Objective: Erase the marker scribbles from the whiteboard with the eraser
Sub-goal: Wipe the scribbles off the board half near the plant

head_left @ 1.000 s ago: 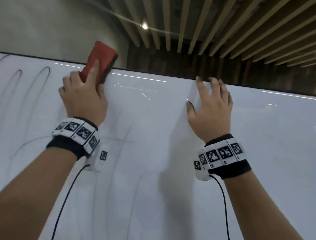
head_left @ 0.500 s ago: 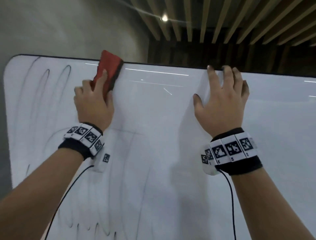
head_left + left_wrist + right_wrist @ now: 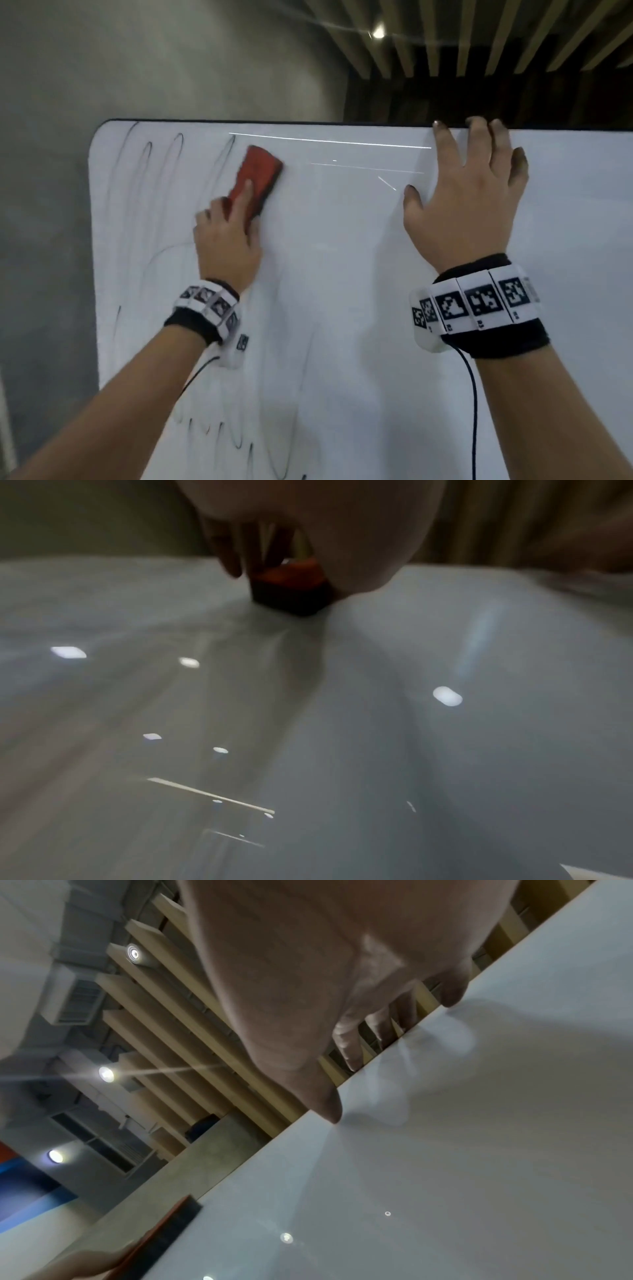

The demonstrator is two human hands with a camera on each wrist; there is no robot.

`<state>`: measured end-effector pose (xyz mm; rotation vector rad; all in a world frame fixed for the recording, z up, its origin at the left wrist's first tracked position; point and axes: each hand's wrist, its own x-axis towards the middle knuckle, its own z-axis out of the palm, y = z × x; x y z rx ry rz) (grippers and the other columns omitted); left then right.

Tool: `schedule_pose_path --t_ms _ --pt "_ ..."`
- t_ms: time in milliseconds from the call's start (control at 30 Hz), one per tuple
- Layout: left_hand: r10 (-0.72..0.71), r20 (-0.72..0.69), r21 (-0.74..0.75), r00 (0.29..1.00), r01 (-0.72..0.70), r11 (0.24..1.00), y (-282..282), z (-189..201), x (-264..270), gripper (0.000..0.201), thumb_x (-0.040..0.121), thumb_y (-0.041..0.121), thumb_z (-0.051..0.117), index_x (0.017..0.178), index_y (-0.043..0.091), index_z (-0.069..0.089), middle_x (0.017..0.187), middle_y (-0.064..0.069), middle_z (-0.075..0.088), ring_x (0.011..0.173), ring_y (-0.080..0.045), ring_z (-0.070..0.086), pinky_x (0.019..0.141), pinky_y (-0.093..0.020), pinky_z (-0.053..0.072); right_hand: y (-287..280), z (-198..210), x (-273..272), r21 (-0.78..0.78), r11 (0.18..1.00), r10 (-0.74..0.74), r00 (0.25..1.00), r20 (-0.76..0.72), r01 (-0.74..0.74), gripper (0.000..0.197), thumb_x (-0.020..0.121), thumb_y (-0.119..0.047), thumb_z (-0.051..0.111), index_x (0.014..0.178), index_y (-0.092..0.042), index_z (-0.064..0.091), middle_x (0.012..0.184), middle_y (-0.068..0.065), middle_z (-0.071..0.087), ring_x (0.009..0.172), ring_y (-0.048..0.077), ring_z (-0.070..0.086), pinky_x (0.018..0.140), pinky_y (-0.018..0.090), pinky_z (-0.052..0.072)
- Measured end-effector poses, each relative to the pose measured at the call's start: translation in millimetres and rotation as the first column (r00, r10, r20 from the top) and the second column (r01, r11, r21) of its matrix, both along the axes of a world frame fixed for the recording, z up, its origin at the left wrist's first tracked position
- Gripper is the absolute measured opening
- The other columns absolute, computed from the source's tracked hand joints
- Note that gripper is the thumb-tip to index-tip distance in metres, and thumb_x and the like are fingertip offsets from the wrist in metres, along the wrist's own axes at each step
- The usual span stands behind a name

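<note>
Eraser [image 3: 256,181] sits under my left hand [image 3: 228,246], flat against the whiteboard [image 3: 342,308], high on its left half. My fingers curl over its lower end and along its sides, one finger laid straight up the red back, so the block reaches up past my fingertips toward the board's top edge. From the left wrist view, I see a red upper part over a dark pad [image 3: 291,599] that meets the surface.

I judge it light and fairly stiff in the body, with a soft felt face that drags a little on the glossy board. Holding it low works for steering, but pressure lands mostly at my end. A hold nearer its middle, thumb on one long side and fingers on the other, would press the pad more evenly.

Scribbles [image 3: 164,164] lie just left of the eraser as tall loops, and more [image 3: 239,442] run well below my wrist. Faint grey streaks lie under and beside my forearm.

My right hand [image 3: 462,205] holds nothing. It lies spread and flat on the board, off to the right of the eraser, fingertips [image 3: 453,996] at the top edge, bracing the panel. That surface looks slick, so I expect this palm could slide if I lean hard.
</note>
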<state>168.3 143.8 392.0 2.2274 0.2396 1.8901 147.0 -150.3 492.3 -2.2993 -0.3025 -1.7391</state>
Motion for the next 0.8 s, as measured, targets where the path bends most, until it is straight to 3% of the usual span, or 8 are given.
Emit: schedule_pose_path --t_ms 133,300,433,500,567,633,700,800 --pt "0.067 -0.049 -0.433 0.997 -0.082 0.898 31.5 50.3 13.4 0.059 0.1 0.029 0.049 0.156 0.025 0.033 0.127 -0.025 0.05 0.11 -0.044 0.048 0.091 -0.052 0.043 9.2 -0.6 -1.4 0.038 0.999 -0.005 1.0 -0.013 0.005 0.073 0.087 -0.035 0.063 0.153 -0.018 0.037 0.158 0.017 0.032 0.152 0.037 0.02 0.122 0.06 0.016" --pt "-0.071 0.032 0.026 0.997 0.07 0.997 -53.1 6.8 1.2 0.052 0.102 0.038 0.05 0.152 0.024 0.041 0.127 -0.02 0.052 0.105 -0.036 0.049 0.088 -0.046 0.044 29.1 10.8 -6.1 0.048 0.998 -0.025 0.998 -0.055 0.027 0.074 0.086 -0.034 0.066 0.152 -0.018 0.038 0.156 0.022 0.032 0.15 0.044 0.019 0.121 0.063 0.016" --pt "-0.084 0.082 0.185 0.993 0.067 0.981 -12.4 41.2 6.5 0.051 0.1 0.036 0.053 0.15 0.026 0.045 0.131 -0.017 0.053 0.103 -0.036 0.051 0.083 -0.045 0.046 64.1 25.7 -8.2 -0.112 0.993 0.021 0.998 -0.067 -0.028 0.075 0.085 -0.034 0.068 0.153 -0.02 0.039 0.157 0.019 0.034 0.149 0.044 0.022 0.119 0.062 0.02" --pt "-0.007 0.058 -0.065 0.998 0.011 0.998 40.8 70.6 15.9 0.055 0.099 0.034 0.052 0.152 0.024 0.041 0.128 -0.022 0.053 0.101 -0.04 0.053 0.085 -0.048 0.046 83.3 24.7 -6.8 -0.188 0.982 0.0 0.994 -0.11 -0.021 0.077 0.086 -0.035 0.068 0.155 -0.021 0.036 0.158 0.017 0.034 0.149 0.043 0.024 0.119 0.061 0.021" --pt "0.008 -0.053 -0.42 0.999 -0.029 0.907 95.2 85.8 21.1 0.058 0.101 0.035 0.049 0.156 0.025 0.033 0.134 -0.024 0.048 0.112 -0.044 0.051 0.095 -0.051 0.043 98.0 20.7 -4.1 -0.212 0.976 -0.072 0.987 -0.144 0.041 0.078 0.086 -0.038 0.067 0.156 -0.022 0.034 0.158 0.018 0.034 0.148 0.045 0.023 0.119 0.063 0.02" --pt "0.015 -0.129 -0.564 0.991 -0.086 0.821 123.5 84.6 22.6 0.058 0.102 0.036 0.046 0.157 0.026 0.028 0.138 -0.025 0.045 0.118 -0.046 0.048 0.101 -0.053 0.041 110.6 20.1 -2.7 -0.187 0.979 -0.113 0.984 -0.14 0.086 0.078 0.087 -0.039 0.067 0.155 -0.021 0.035 0.155 0.02 0.036 0.147 0.047 0.024 0.118 0.066 0.02" --pt "0.04 -0.116 -0.485 0.992 -0.092 0.87 115.3 74.4 24.9 0.059 0.102 0.037 0.045 0.158 0.024 0.028 0.132 -0.025 0.048 0.112 -0.045 0.049 0.095 -0.052 0.043 127.9 23.3 -2.9 -0.179 0.979 -0.121 0.982 -0.144 0.094 0.077 0.087 -0.04 0.066 0.155 -0.022 0.034 0.154 0.019 0.036 0.147 0.046 0.025 0.117 0.067 0.019" --pt "-0.064 0.033 -0.111 0.997 0.067 0.992 60.4 50.2 19.0 0.059 0.1 0.033 0.05 0.156 0.02 0.035 0.118 -0.022 0.054 0.094 -0.037 0.051 0.081 -0.047 0.045 164.7 28.4 -1.6 -0.219 0.975 -0.085 0.985 -0.152 0.05 0.076 0.087 -0.039 0.066 0.155 -0.023 0.035 0.155 0.016 0.036 0.148 0.043 0.025 0.118 0.067 0.019"
